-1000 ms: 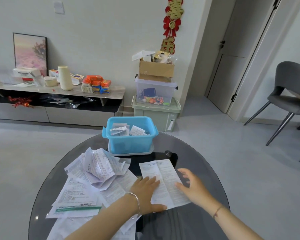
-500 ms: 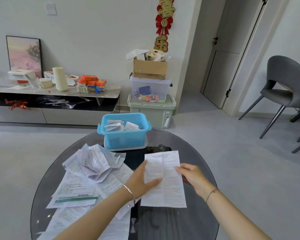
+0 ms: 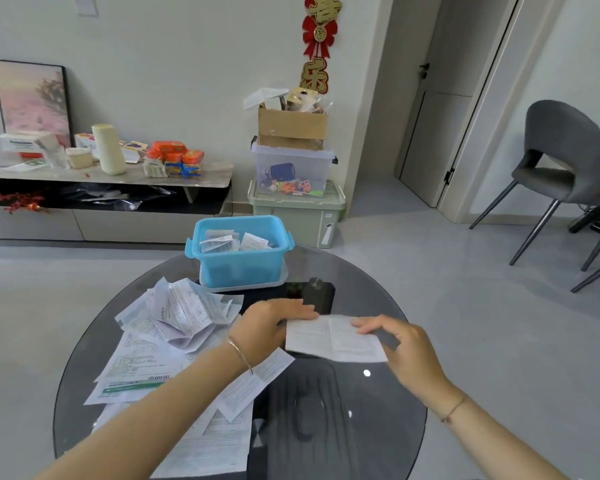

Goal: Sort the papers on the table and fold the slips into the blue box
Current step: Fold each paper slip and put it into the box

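Note:
A white printed slip [image 3: 329, 339], folded over once, is held just above the round dark glass table [image 3: 378, 403]. My left hand [image 3: 267, 327] grips its left end, fingers curled over the top edge. My right hand [image 3: 400, 344] pinches its right end. Behind them stands the blue box [image 3: 239, 265] with several folded slips inside. A loose pile of crumpled and flat papers [image 3: 174, 323] covers the table's left side, partly under my left forearm.
A black object [image 3: 317, 294] lies on the glass between the box and my hands. Beyond the table stand stacked storage bins [image 3: 295, 202] and a low cabinet [image 3: 101, 188]. A grey chair [image 3: 561, 168] stands at the right.
The slip lay flat under both hands, was lifted as a full sheet, and is now folded in half and held at both ends. The view has tilted slightly.

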The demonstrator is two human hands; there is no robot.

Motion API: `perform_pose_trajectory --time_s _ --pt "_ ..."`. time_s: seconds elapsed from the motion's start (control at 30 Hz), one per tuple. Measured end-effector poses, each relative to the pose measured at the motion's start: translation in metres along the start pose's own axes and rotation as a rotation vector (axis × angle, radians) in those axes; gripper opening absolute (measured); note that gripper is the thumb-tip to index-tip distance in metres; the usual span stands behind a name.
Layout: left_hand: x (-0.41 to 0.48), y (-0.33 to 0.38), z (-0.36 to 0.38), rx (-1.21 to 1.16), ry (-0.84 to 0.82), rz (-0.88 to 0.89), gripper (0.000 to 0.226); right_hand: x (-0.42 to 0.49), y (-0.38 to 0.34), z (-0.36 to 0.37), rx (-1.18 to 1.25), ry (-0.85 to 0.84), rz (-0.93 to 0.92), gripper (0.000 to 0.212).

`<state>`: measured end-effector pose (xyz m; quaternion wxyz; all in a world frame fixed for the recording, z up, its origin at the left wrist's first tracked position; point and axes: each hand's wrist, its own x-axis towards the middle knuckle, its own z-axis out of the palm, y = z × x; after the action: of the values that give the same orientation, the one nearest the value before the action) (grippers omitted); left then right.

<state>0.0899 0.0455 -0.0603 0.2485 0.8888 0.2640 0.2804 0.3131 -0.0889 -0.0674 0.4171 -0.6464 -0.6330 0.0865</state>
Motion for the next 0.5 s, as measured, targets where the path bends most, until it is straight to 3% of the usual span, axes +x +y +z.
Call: perform_pose_trajectory --time_s 0.1,0.2,0.3,0.37,0.4,0.5 --pt "-0.020 -0.013 0.018 0.186 -0.257 0.017 0.038 -0.016 0.020 0.013 -0.139 -0.184 0.012 0.049" --pt "-0.033 -0.019 0.029 0.267 -0.426 0.006 0.037 -0.023 0.027 0.020 -0.204 -0.334 0.059 0.040" --pt "-0.039 -0.018 0.029 0.302 -0.527 -0.053 0.046 -0.028 0.025 0.021 -0.146 -0.377 0.078 0.027" --pt "-0.041 -0.015 0.029 0.245 -0.507 -0.134 0.080 -0.028 0.019 0.020 -0.026 -0.342 0.147 0.014" --pt "-0.043 -0.013 0.029 0.182 -0.466 -0.186 0.083 -0.027 0.017 0.021 0.030 -0.319 0.185 0.011" --pt "-0.040 -0.009 0.033 0.032 -0.354 -0.334 0.043 -0.024 0.016 0.027 0.187 -0.267 0.305 0.010"
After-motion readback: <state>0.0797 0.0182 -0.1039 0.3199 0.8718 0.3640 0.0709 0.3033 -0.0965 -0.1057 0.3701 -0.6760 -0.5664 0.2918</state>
